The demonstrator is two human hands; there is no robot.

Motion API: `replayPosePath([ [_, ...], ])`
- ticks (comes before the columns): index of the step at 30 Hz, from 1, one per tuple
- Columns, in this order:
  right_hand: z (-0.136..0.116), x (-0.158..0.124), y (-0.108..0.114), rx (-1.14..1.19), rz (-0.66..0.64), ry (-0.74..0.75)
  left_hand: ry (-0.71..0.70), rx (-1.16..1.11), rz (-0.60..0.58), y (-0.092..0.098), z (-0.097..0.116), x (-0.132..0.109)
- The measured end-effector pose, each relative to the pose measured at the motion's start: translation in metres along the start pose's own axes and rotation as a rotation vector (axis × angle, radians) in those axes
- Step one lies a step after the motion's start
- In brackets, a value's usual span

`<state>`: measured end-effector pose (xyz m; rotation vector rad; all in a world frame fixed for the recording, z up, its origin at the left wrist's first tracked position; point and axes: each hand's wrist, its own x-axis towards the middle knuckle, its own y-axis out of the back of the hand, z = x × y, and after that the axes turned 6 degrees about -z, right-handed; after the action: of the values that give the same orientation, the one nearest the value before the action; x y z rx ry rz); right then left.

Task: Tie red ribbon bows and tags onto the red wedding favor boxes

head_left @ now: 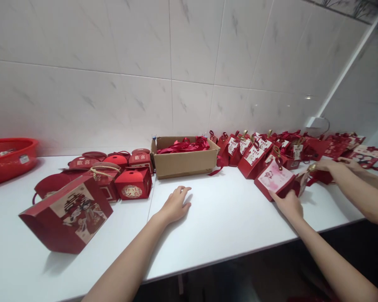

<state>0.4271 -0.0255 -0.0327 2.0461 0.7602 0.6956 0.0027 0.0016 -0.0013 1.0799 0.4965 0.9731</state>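
My left hand point(175, 204) lies on the white table with its fingers apart and nothing in them, just in front of a brown cardboard box point(185, 164) of dark red ribbons point(184, 145). Off to the right, my right hand point(288, 206) grips the lower edge of a red gift box point(275, 178) with a pink printed panel and a ribbon loop on top. The box tilts back among similar red gift boxes point(252, 159) with white tags. My fingers behind it are partly hidden.
Several red gift boxes point(132, 183) stand on the left, with a larger printed red box point(78, 214) in front. A red plastic basket point(12, 161) sits far left. At right, another person's hands point(326, 165) handle red boxes. The table's front edge point(223, 256) runs below.
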Motion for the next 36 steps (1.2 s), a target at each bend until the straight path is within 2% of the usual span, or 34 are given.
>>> replayPosePath([
  [2,-0.001,-0.006,0.0,0.015,0.019,0.049,-0.003,-0.002,-0.002,0.0,0.001,0.0],
  [4,-0.011,-0.014,-0.004,0.074,0.003,0.16,-0.016,0.003,-0.006,0.0,0.002,0.002],
  [8,-0.059,-0.026,-0.018,0.192,-0.148,0.441,-0.05,0.024,-0.011,-0.004,0.003,0.007],
  [9,-0.072,-0.025,-0.023,0.168,-0.164,0.432,-0.053,0.022,-0.008,-0.005,0.002,0.008],
  [11,-0.092,-0.021,-0.031,0.122,-0.113,0.321,-0.054,0.001,0.003,-0.006,-0.002,0.008],
  [13,-0.101,-0.013,-0.037,0.106,-0.052,0.226,-0.053,-0.042,0.01,-0.006,-0.005,0.006],
  [17,-0.086,0.007,-0.039,0.092,0.017,0.116,-0.054,-0.109,0.02,-0.006,-0.009,0.003],
  [22,-0.066,0.035,-0.038,0.103,0.034,0.061,-0.057,-0.081,0.024,-0.005,-0.007,0.004],
  [26,-0.066,0.035,-0.036,0.15,0.039,0.07,-0.055,-0.103,0.016,-0.005,-0.007,0.004],
  [28,-0.063,0.028,-0.028,0.17,0.135,0.168,-0.048,-0.115,0.015,-0.004,-0.007,0.003],
  [31,-0.047,0.021,-0.006,0.153,0.441,0.311,-0.047,-0.111,0.016,-0.003,-0.006,0.003],
  [33,-0.028,0.025,0.009,0.129,0.573,0.222,-0.052,-0.097,0.012,-0.003,-0.005,0.003],
  [34,-0.016,0.03,0.017,0.134,0.567,0.122,-0.053,-0.09,0.011,-0.003,-0.005,0.004],
  [35,-0.003,0.035,0.023,0.141,0.496,0.014,-0.054,-0.085,0.011,-0.004,-0.005,0.005],
  [36,0.01,0.041,0.028,0.134,0.35,-0.062,-0.055,-0.081,0.012,-0.004,-0.006,0.005],
])
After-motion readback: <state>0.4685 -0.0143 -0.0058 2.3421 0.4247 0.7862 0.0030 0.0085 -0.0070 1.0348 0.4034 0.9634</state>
